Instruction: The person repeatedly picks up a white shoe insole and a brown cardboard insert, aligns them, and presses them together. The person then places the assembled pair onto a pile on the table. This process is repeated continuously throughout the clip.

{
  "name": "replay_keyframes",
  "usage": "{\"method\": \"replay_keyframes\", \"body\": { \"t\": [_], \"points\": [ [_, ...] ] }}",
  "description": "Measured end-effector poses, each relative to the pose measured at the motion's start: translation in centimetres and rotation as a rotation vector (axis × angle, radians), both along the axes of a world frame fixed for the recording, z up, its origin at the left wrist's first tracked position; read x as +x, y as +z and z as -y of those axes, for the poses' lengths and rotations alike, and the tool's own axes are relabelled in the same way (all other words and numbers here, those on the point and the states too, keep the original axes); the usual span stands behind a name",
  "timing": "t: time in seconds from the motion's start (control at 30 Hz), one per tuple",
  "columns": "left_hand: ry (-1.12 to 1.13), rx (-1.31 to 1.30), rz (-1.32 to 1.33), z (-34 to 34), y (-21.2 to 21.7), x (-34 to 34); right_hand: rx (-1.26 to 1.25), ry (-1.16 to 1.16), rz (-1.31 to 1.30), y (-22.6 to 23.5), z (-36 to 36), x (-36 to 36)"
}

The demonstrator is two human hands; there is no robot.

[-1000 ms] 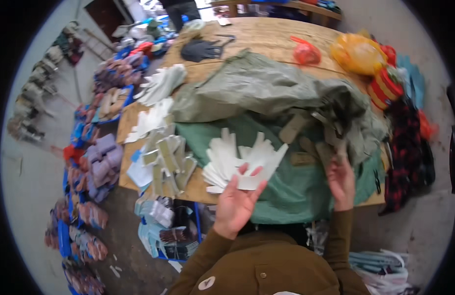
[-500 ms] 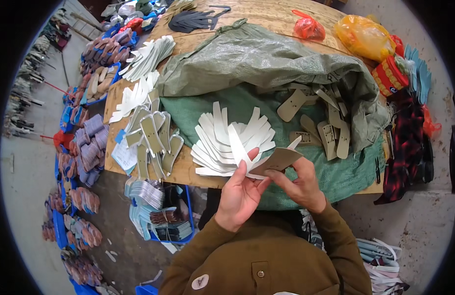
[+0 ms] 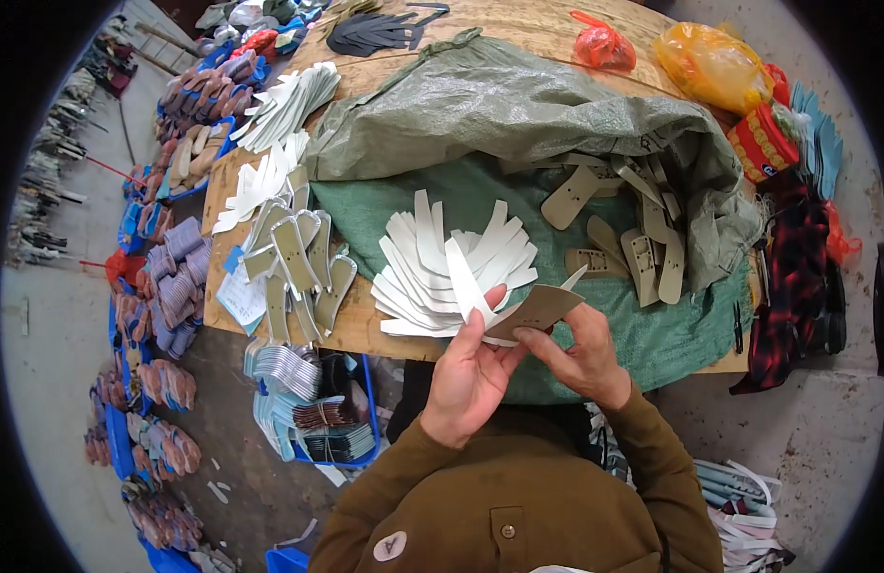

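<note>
Between my hands, in front of my chest, is a tan insole board [image 3: 539, 311] with a curved white strip [image 3: 464, 277] along its edge. My left hand [image 3: 466, 382] grips the strip and the board's left end between thumb and fingers, palm turned up. My right hand [image 3: 587, 358] pinches the other end of the board, thumb on the near side; a white tip sticks out above its fingers. Just beyond my hands, a fanned pile of white strips [image 3: 413, 272] lies on the green woven sack [image 3: 356, 224]. Loose tan insole boards [image 3: 642, 263] lie to the right.
White-edged boards [image 3: 294, 253] are heaped left on the wooden table [image 3: 528, 33], below more white strips [image 3: 289, 105]. The sack's grey-green flap [image 3: 499, 105] is folded back. Bags, red [image 3: 604, 46] and yellow [image 3: 714, 67], sit far right. A blue crate [image 3: 370, 406] stands below the table's edge.
The view has shifted very slightly. Both hands keep the same hold on the insole board and the white strip.
</note>
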State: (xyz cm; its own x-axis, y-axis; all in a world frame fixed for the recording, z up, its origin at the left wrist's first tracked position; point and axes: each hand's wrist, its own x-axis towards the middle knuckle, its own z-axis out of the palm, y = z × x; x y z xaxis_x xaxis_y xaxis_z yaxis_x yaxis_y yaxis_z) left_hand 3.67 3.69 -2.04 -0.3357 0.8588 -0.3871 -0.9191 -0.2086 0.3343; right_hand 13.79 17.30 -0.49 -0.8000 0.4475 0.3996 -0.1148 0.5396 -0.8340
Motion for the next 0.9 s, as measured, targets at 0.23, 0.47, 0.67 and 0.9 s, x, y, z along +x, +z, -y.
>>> {"method": "replay_keyframes", "body": {
  "t": [0.23,0.47,0.67,0.9],
  "points": [
    [-0.016,0.006,-0.029,-0.2,0.1,0.2,0.006,-0.009,0.005,0.1,0.1,0.2],
    [-0.121,-0.031,-0.366,0.6,2.3,-2.3,0.23,0.029,-0.202,-0.4,0.0,0.3],
    [-0.156,-0.303,-1.206,0.7,4.7,-5.1,0.494,0.079,-0.167,0.5,-0.1,1.5],
    [0.007,-0.425,-1.736,1.4,5.5,-3.0,0.553,0.031,-0.031,0.9,0.4,1.4]
  ]
}}
